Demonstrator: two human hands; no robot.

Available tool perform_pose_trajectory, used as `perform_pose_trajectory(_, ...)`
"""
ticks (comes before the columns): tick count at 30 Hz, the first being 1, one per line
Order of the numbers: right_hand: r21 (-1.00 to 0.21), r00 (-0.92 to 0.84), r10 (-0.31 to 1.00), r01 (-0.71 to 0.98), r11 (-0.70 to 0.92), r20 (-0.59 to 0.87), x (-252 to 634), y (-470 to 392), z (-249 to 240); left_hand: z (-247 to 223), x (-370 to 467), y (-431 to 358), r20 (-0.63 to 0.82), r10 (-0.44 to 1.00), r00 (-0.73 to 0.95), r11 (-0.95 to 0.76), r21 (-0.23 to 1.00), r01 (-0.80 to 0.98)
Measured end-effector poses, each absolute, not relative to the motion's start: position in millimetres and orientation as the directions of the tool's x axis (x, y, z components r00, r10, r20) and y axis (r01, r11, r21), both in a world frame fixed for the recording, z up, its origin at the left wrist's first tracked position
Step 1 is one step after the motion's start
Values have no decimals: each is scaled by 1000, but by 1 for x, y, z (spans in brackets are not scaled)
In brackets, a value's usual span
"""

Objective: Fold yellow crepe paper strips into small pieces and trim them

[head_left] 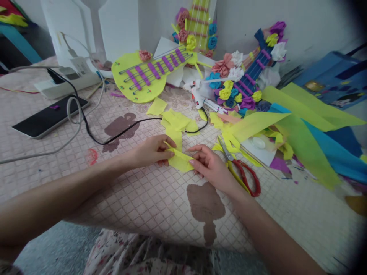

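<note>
Left hand (153, 151) pinched yellow paper (180, 160) at its left edge; right hand (210, 166) gripped its right edge; paper lay on mat (149, 198), just left of scissors (243, 172); glue gun (197, 93) beyond scissors.

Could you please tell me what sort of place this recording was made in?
Probably a home craft corner on a quilted bed or mat: both hands fold a yellow paper piece, with red-handled scissors, a glue gun and a paper guitar nearby.

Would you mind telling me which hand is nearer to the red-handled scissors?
Right. The right hand lies just left of the red-handled scissors, nearly touching; the left hand sits farther left, beyond the yellow paper piece.
</note>
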State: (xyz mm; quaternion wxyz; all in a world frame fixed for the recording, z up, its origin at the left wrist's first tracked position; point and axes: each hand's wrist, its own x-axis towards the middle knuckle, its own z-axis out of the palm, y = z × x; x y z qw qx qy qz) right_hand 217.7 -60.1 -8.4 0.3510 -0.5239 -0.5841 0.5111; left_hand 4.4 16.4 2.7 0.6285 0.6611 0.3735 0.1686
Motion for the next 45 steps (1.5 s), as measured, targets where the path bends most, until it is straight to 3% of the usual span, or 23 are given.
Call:
perform_pose_trajectory(5,-974,-107,994,220,46,22,219,-59,-15,4,5,18,-349,704,619,243,937,251)
perform_pose_trajectory(8,-937,-117,985,312,158,127,219,-58,-17,5,6,19,-386,694,607,388,912,136)
perform_pose_trajectory(11,-840,-110,964,472,267,244,216,-59,-17,6,7,18,-410,688,599,470,880,62)
perform_pose_trajectory(15,-645,-155,909,659,387,387,213,-61,-15,7,7,17,-440,668,600,476,873,109)
perform_pose_trajectory(18,-559,-204,898,723,406,389,212,-63,-13,8,5,15,-421,669,613,350,905,239)
perform_pose_trajectory(21,-532,-224,908,751,392,353,212,-66,-11,10,-1,15,-282,731,622,-13,905,426)
perform_pose_trajectory(24,-522,-266,918,760,388,295,212,-69,-10,14,-8,14,9,786,618,-441,710,549)
perform_pose_trajectory(27,-521,-310,918,756,395,246,213,-70,-9,14,-13,10,196,647,737,-685,574,449)
perform_pose_trajectory(31,-530,-334,918,751,395,212,215,-71,-9,2,-15,-1,231,526,819,-767,544,339)
perform_pose_trajectory(40,-574,-306,927,728,375,218,215,-72,-9,-11,-19,-14,349,409,843,-909,239,343)
perform_pose_trajectory(45,-559,-338,916,726,400,216,217,-72,-10,-11,-21,-14,365,367,856,-930,159,331)
